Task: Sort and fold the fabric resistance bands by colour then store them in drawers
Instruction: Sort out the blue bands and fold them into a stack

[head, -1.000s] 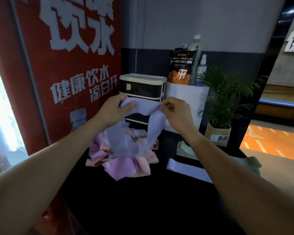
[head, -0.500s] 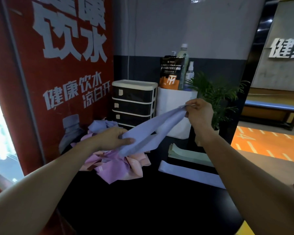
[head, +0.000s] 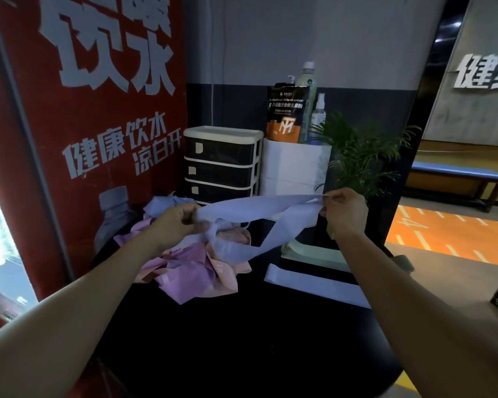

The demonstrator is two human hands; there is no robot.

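Both hands hold one lavender resistance band point(head: 259, 206) stretched in the air above the dark worktop point(head: 242, 326). The left hand point(head: 176, 222) has its grip curled round one end; the right hand point(head: 344, 209) pinches the other end between thumb and fingertips. The band's lower loop sags toward a heap of pink and purple bands point(head: 196, 268) on the worktop. A folded lavender band point(head: 314, 285) lies flat to the right. Behind stands a three-drawer unit point(head: 222, 165), all drawers closed.
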